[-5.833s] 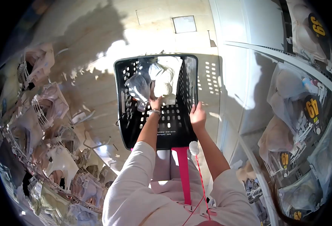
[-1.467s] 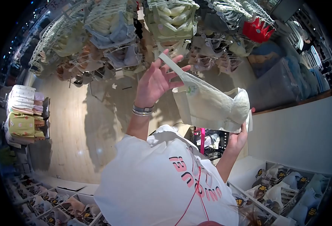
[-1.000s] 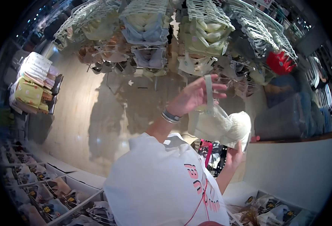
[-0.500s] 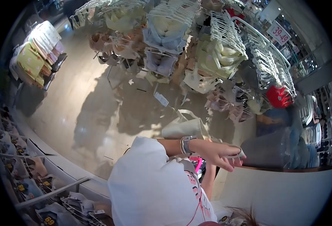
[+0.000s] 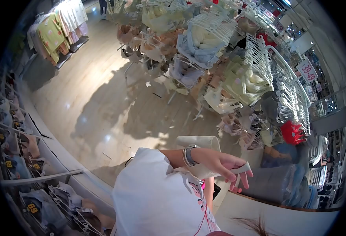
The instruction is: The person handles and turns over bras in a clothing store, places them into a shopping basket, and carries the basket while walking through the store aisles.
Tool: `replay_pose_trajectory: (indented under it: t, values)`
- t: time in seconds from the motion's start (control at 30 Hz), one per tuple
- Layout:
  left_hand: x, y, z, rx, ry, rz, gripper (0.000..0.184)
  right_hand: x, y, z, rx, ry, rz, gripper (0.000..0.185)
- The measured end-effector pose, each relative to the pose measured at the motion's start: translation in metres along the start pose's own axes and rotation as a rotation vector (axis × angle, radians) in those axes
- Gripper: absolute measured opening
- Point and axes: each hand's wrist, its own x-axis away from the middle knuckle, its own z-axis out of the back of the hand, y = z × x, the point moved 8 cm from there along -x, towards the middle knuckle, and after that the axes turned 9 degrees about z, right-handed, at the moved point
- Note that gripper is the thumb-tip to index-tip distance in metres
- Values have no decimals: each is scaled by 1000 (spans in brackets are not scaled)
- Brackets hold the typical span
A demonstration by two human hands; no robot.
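Observation:
My left hand (image 5: 224, 163), with a bracelet and a grey watch (image 5: 189, 155) at the wrist, reaches across to the right. Its fingers are partly spread, and a narrow cream strap (image 5: 241, 169) loops over them. Beside the wrist hangs a cream item (image 5: 198, 141) with a curved upper edge; the arm covers part of it, and its kind is unclear. Under the left hand, my right forearm (image 5: 209, 190) shows only in part, and its hand is mostly hidden. A small black object (image 5: 216, 191) and a bit of pink are close to that forearm.
Racks of hanging bras (image 5: 204, 39) fill the area ahead. A clothes rack (image 5: 59, 31) stands at far left, and shelves of bras (image 5: 31, 204) line the near left. At right are a white counter (image 5: 267, 216) and a large grey plastic-wrapped bundle (image 5: 265, 185).
The view has shifted, so the racks appear lower and farther right. The cream item has swung up behind the wrist, and its hanging tag is out of sight. The left hand's fingers have spread more.

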Motion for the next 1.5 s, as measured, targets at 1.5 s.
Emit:
replay_pose_trajectory:
  t: [1.5]
  values:
    - [101, -513, 140, -1334, -886, 604, 16, 226, 108, -32, 357, 932, -783, 25]
